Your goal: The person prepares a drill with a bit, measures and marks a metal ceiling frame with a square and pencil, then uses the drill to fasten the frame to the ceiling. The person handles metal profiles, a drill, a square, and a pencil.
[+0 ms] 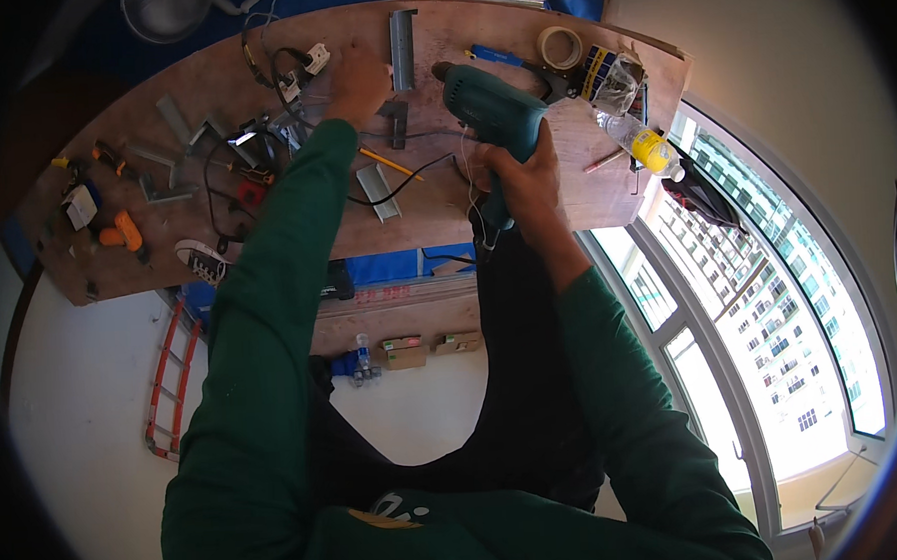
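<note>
My right hand [527,181] grips the handle of a teal electric drill [489,108], whose chuck points to the far left over a plywood worktop [585,189]. My left hand [357,84] reaches forward with its fingers down on the board, beside an upright grey metal channel piece [401,48]. A smaller dark metal bracket [395,120] lies just right of that hand. A yellow pencil [391,164] and another grey channel piece [378,192] lie nearer to me. The drill's black cord [414,173] runs across the board between them.
Several metal brackets, cables, a plug and orange-handled tools [126,234] lie scattered on the left of the board. A tape roll [559,47], a plastic bottle with a yellow label [643,143] and a red pencil [603,160] sit at the right. A window [760,296] is on the right, a red ladder [168,377] below.
</note>
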`<state>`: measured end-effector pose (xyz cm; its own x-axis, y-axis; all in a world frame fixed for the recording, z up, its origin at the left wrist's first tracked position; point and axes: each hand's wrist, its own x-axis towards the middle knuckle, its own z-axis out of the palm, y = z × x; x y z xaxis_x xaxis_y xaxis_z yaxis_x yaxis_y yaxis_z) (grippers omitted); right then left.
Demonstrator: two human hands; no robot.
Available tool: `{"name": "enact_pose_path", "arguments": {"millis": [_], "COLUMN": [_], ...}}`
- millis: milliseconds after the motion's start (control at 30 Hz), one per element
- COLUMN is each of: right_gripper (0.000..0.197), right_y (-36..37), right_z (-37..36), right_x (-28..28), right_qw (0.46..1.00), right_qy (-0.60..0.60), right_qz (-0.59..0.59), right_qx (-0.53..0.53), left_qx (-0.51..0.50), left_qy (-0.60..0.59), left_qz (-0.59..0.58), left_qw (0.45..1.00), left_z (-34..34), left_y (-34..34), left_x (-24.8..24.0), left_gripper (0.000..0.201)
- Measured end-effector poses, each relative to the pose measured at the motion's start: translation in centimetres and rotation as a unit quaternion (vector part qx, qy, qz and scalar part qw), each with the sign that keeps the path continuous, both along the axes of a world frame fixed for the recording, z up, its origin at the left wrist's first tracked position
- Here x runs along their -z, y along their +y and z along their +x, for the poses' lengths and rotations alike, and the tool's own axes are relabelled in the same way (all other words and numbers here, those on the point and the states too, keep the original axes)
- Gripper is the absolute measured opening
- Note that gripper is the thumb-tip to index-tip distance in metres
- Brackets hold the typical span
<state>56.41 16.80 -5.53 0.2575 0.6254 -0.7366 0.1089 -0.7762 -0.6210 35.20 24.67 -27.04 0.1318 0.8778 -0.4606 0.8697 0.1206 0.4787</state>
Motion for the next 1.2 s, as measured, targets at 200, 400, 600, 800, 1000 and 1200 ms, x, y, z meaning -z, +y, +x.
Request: {"name": "enact_pose_path", "arguments": {"millis": [200, 400, 600, 800, 1000, 1200], "right_gripper": [0.074, 0.075, 0.075, 0.07, 0.068, 0.068], "right_y": [0.1, 0.3, 1.4, 2.4, 3.7, 3.3], "right_z": [-1.0, -2.7, -3.5, -4.3, -4.1, -3.1], "right_x": [0.8, 2.0, 1.4, 2.2, 2.3, 5.2], "right_qw": [0.999, 0.999, 0.998, 0.998, 0.997, 0.998], "right_qy": [0.008, -0.001, 0.005, -0.023, -0.031, -0.027], "right_qz": [-0.025, -0.014, -0.026, -0.022, -0.041, 0.015], "right_qx": [-0.035, -0.047, -0.055, -0.05, -0.058, -0.061], "left_qx": [0.249, 0.192, -0.054, -0.123, -0.066, -0.058], "left_qy": [-0.099, -0.076, -0.046, -0.098, -0.146, -0.214], "left_qz": [0.194, 0.094, 0.107, 0.08, 0.06, 0.098], "left_qw": [0.944, 0.974, 0.992, 0.984, 0.985, 0.97], "left_z": [-1.1, -3.0, -2.2, -2.8, -1.7, -3.0], "left_y": [8.1, 7.6, 3.8, 2.8, 0.4, -0.5], "left_x": [-1.4, 3.5, 3.3, 4.9, 2.5, 5.4], "left_gripper": [0.063, 0.036, 0.032, 0.041, 0.057, 0.054]}}
